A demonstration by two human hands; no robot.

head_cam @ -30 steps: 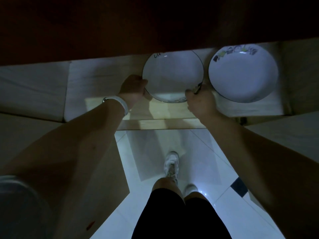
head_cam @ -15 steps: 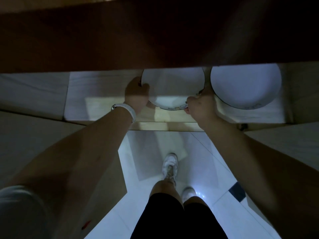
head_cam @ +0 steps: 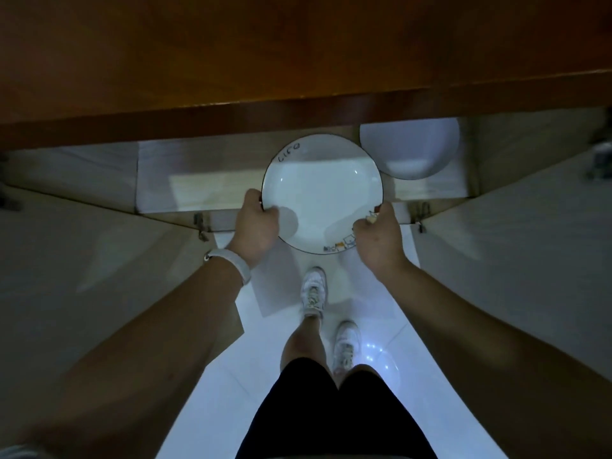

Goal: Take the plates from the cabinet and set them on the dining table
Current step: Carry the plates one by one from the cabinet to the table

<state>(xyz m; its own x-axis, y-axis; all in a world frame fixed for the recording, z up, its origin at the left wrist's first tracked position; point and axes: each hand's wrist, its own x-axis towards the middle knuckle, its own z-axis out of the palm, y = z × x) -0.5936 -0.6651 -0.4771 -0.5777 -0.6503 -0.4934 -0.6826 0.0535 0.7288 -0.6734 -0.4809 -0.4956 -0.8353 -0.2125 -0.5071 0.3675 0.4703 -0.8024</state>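
A white plate (head_cam: 323, 190) with a dark rim and small drawings near its front edge is held level, partly out over the cabinet's front edge. My left hand (head_cam: 256, 223) grips its left rim and my right hand (head_cam: 377, 235) grips its right front rim. A second white plate (head_cam: 410, 149) lies on the cabinet shelf (head_cam: 198, 187) to the right, its far half hidden under the brown wooden top (head_cam: 298, 54).
Two cabinet doors stand open, one at the left (head_cam: 82, 260) and one at the right (head_cam: 516, 243). White tiled floor (head_cam: 231, 392) lies below, with my legs and white shoes (head_cam: 313, 289) on it. The scene is dim.
Both hands have pulled the left plate out of the cabinet toward me; it now hangs over the shelf's front edge. The right plate has stayed on the shelf.
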